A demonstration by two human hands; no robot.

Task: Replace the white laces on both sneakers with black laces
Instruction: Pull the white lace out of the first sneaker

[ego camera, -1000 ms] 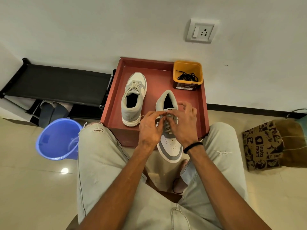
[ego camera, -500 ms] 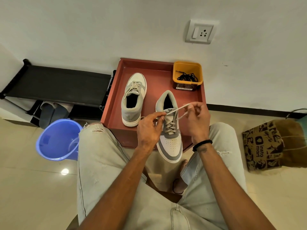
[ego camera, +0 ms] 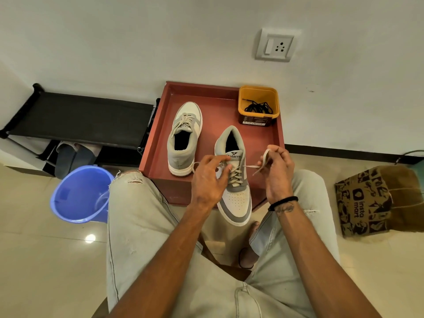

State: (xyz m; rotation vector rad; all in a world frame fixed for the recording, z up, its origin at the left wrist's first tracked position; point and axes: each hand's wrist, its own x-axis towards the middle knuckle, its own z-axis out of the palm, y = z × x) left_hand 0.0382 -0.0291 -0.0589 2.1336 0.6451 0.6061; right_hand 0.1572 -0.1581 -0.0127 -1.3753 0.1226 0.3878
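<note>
Right hand (ego camera: 276, 173) drew lace (ego camera: 263, 160) sideways; sneaker (ego camera: 234, 177) toe points nearward.

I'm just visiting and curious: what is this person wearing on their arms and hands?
Both forearms are bare, with no sleeves or gloves in view. The left hand carries no ring, watch or band that can be seen. The right hand has a thin black band around the wrist, and just below it a small dark tattoo on the forearm; its design is too small to read.
</note>
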